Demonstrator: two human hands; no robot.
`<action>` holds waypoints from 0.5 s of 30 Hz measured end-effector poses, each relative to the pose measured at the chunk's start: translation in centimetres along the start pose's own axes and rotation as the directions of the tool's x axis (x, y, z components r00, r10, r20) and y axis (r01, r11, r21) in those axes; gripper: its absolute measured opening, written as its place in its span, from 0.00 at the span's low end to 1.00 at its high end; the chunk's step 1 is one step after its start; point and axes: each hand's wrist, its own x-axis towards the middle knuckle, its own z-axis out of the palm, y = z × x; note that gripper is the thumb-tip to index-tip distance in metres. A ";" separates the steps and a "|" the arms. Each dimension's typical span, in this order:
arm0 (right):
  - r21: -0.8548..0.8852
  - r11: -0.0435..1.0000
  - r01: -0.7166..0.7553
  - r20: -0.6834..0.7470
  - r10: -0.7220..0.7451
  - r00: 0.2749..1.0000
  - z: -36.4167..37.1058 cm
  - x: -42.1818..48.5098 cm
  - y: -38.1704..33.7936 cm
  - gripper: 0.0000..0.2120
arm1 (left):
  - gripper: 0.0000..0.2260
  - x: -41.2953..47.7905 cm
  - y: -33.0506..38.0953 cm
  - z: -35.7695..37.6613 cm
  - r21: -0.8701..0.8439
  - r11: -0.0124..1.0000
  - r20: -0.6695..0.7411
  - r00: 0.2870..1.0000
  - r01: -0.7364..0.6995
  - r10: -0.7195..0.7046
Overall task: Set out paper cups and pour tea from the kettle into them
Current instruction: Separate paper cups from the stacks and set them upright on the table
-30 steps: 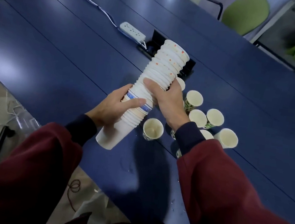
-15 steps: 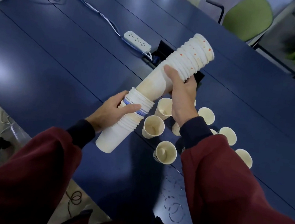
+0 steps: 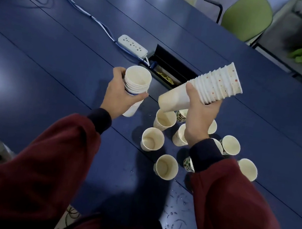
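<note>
The left grip (image 3: 118,98) curls round a short nested stack of cream paper cups (image 3: 136,82), the right grip (image 3: 198,119) round a longer, tilted, red-speckled cream paper stack (image 3: 211,88).

i see my left hand (image 3: 117,96) gripping a short stack of cups (image 3: 137,81), mouth up, and my right hand (image 3: 200,117) gripping a longer stack (image 3: 208,89), tilted, the two stacks apart. loose cups (image 3: 152,139) stand on the blue table (image 3: 58,52) around my right wrist.
</note>
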 end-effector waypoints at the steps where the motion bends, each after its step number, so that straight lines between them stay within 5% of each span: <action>1: -0.006 1.000 -0.001 0.001 0.001 1.000 -0.3 0.1 0.1 0.29 | 0.34 0.1 -0.2 0.5 0.007 1.000 -0.018 1.000 0.001 0.000; 11: -0.103 0.995 -0.001 0.085 0.010 0.996 -2.3 -1.4 1.1 0.30 | 0.42 -1.8 0.7 1.2 0.035 0.998 -0.017 0.999 0.050 -0.049; 15: -0.129 0.992 -0.009 0.156 0.029 0.987 -3.1 -2.9 0.4 0.31 | 0.37 -3.4 4.9 0.9 0.013 0.988 -0.144 0.977 -0.155 0.155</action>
